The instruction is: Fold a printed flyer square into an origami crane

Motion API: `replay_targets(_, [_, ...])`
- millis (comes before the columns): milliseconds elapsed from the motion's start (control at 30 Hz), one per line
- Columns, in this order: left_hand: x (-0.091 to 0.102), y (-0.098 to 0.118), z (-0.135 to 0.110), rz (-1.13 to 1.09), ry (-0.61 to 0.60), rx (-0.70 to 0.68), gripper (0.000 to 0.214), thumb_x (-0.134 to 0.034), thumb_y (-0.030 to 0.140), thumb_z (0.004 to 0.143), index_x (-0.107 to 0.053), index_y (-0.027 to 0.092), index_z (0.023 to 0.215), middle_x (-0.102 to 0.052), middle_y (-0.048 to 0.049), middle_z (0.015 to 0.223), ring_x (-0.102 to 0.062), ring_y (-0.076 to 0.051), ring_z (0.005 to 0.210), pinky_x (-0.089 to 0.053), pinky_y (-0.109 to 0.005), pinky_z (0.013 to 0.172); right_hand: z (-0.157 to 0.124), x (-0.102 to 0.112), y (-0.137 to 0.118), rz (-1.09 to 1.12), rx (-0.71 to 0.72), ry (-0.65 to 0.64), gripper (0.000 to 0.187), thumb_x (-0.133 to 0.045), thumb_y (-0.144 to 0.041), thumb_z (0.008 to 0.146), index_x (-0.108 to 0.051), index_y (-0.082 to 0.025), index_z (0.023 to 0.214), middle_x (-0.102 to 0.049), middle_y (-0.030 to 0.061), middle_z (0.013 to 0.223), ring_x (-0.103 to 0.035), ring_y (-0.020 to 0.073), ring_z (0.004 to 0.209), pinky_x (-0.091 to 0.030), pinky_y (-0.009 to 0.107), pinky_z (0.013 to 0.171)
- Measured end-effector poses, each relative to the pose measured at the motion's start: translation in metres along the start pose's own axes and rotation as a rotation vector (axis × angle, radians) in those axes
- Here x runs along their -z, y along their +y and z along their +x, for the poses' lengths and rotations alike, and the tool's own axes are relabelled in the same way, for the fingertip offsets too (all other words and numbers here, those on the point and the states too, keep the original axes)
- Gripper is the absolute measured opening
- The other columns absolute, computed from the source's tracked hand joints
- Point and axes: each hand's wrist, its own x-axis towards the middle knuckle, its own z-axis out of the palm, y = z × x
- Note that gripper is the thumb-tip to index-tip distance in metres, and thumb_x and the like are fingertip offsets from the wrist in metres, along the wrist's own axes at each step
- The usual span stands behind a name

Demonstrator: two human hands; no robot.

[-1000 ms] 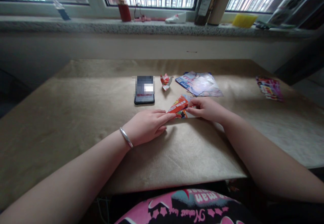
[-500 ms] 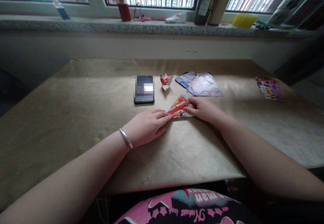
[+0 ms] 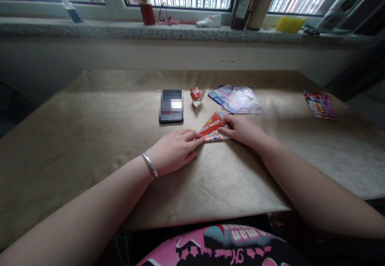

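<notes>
A folded sheet of printed paper [image 3: 211, 126], red and orange with white lettering, lies on the table in front of me in a pointed shape. My left hand [image 3: 176, 149], with a silver bangle at the wrist, rests palm down; its outstretched fingertips press on the paper's left tip. At the opposite side, my right hand [image 3: 243, 130] pinches the paper's wider end between thumb and forefinger. Just beyond the paper stands a small folded paper figure [image 3: 197, 97] in red and white.
A phone [image 3: 171, 107] lies left of the paper figure. Several printed sheets [image 3: 237, 99] are stacked to its right, and more colourful paper [image 3: 320, 105] lies at the far right of the table [image 3: 99, 146]. Jars and small items line the stone windowsill [image 3: 114, 30].
The lower flap of the folded paper has shifted slightly under my fingers, and a bit more of its pale side shows by my right hand. Both hands stay almost in place.
</notes>
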Motion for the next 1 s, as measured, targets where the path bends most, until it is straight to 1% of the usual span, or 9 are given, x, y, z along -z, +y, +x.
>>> replay_targets(167, [0.001, -0.001, 0.0, 0.005, -0.006, 0.003, 0.038, -0.052, 0.023, 0.087, -0.053, 0.017, 0.125, -0.057, -0.0092, 0.123, -0.054, -0.022, 0.11, -0.047, -0.036, 0.094, 0.001, -0.002, 0.001, -0.038, -0.032, -0.001, 0.022, -0.054, -0.04, 0.083, -0.054, -0.02, 0.073, -0.061, 0.0028, 0.071, -0.051, 0.0141, 0.06, -0.029, 0.025, 0.05])
replay_targets(333, [0.0, -0.004, -0.002, 0.032, 0.011, -0.004, 0.034, -0.044, 0.024, 0.091, -0.055, 0.018, 0.122, -0.058, -0.0074, 0.124, -0.057, -0.02, 0.11, -0.049, -0.034, 0.092, 0.002, -0.003, 0.0, -0.083, -0.02, -0.01, 0.021, -0.052, -0.039, 0.084, -0.052, -0.021, 0.074, -0.062, 0.0034, 0.073, -0.051, 0.015, 0.062, -0.029, 0.025, 0.052])
replay_targets(467, [-0.001, -0.004, -0.001, 0.016, 0.031, -0.02, 0.035, -0.047, 0.026, 0.09, -0.056, 0.017, 0.122, -0.059, -0.0074, 0.123, -0.055, -0.021, 0.112, -0.048, -0.035, 0.096, 0.001, -0.001, 0.003, -0.111, -0.037, -0.024, 0.02, -0.051, -0.039, 0.085, -0.052, -0.021, 0.075, -0.063, 0.0035, 0.075, -0.052, 0.0158, 0.063, -0.028, 0.025, 0.051])
replay_targets(567, [-0.004, -0.004, 0.001, -0.013, 0.031, -0.039, 0.041, -0.051, 0.026, 0.088, -0.051, 0.016, 0.128, -0.056, -0.0081, 0.127, -0.05, -0.022, 0.118, -0.044, -0.037, 0.1, 0.003, 0.0, 0.011, -0.121, -0.064, -0.034, 0.019, -0.053, -0.039, 0.084, -0.054, -0.021, 0.077, -0.065, 0.0031, 0.076, -0.054, 0.0163, 0.065, -0.029, 0.025, 0.052])
replay_targets(700, [-0.008, -0.003, 0.002, -0.019, 0.04, -0.036, 0.045, -0.051, 0.027, 0.088, -0.047, 0.016, 0.132, -0.053, -0.0082, 0.132, -0.046, -0.023, 0.122, -0.041, -0.039, 0.103, 0.004, 0.0, 0.018, -0.173, -0.058, -0.026, 0.02, -0.052, -0.039, 0.084, -0.055, -0.021, 0.077, -0.065, 0.0038, 0.076, -0.055, 0.0175, 0.066, -0.03, 0.026, 0.054])
replay_targets(800, [-0.01, -0.002, 0.002, -0.011, 0.038, -0.025, 0.044, -0.05, 0.026, 0.088, -0.048, 0.016, 0.131, -0.052, -0.0063, 0.133, -0.045, -0.023, 0.122, -0.04, -0.038, 0.104, 0.001, 0.0, 0.011, -0.258, 0.011, 0.065, 0.02, -0.052, -0.038, 0.084, -0.056, -0.02, 0.077, -0.065, 0.0059, 0.083, -0.056, 0.0194, 0.072, -0.032, 0.027, 0.057])
replay_targets(867, [-0.01, -0.002, 0.002, -0.008, 0.041, -0.028, 0.043, -0.049, 0.027, 0.089, -0.048, 0.016, 0.131, -0.052, -0.0054, 0.133, -0.045, -0.023, 0.122, -0.04, -0.038, 0.104, -0.001, -0.001, 0.003, -0.32, 0.085, 0.176, 0.018, -0.053, -0.035, 0.084, -0.058, -0.019, 0.08, -0.064, 0.008, 0.088, -0.055, 0.0212, 0.079, -0.035, 0.03, 0.065])
replay_targets(933, [-0.012, -0.002, 0.002, -0.007, 0.042, -0.035, 0.044, -0.049, 0.028, 0.089, -0.046, 0.017, 0.132, -0.051, -0.0052, 0.134, -0.045, -0.023, 0.123, -0.039, -0.039, 0.105, -0.003, -0.002, -0.006, -0.353, 0.189, 0.2, 0.018, -0.052, -0.033, 0.085, -0.061, -0.018, 0.083, -0.064, 0.0085, 0.092, -0.054, 0.0224, 0.085, -0.036, 0.032, 0.072])
replay_targets(1000, [-0.013, -0.002, 0.002, -0.005, 0.04, -0.041, 0.045, -0.048, 0.028, 0.09, -0.045, 0.017, 0.133, -0.05, -0.0053, 0.135, -0.044, -0.023, 0.123, -0.039, -0.039, 0.105, -0.003, -0.005, -0.013, -0.343, 0.277, 0.179, 0.021, -0.048, -0.033, 0.088, -0.062, -0.018, 0.082, -0.065, 0.0073, 0.092, -0.052, 0.0223, 0.087, -0.036, 0.032, 0.077])
